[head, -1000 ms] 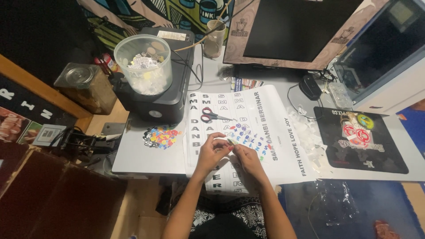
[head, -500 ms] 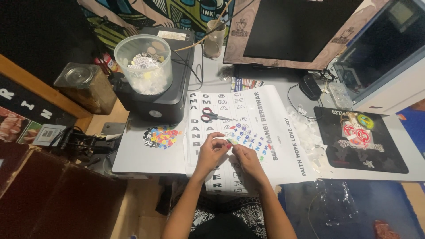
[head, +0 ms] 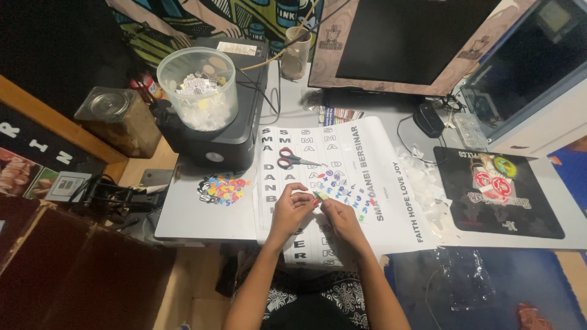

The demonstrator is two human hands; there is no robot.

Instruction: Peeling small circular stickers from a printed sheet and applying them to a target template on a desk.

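A cluttered grey surface [head: 195, 214] fills a dim workroom, lit from above. A large dark monitor [head: 409, 36] in a pale patterned frame stands at the far side, a second screen [head: 526, 67] to its right. A black printer [head: 226, 134] sits far left, before a colourful comic-style wall hanging [head: 183, 21]. Brown wooden furniture [head: 67, 269] crowds the near left; blue floor [head: 489, 287] shows near right.

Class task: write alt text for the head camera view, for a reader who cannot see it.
Two hands, left and right, pinch a small coloured piece over a white printed sheet on a desk. Red scissors lie on the sheet; coloured cut-outs sit left.
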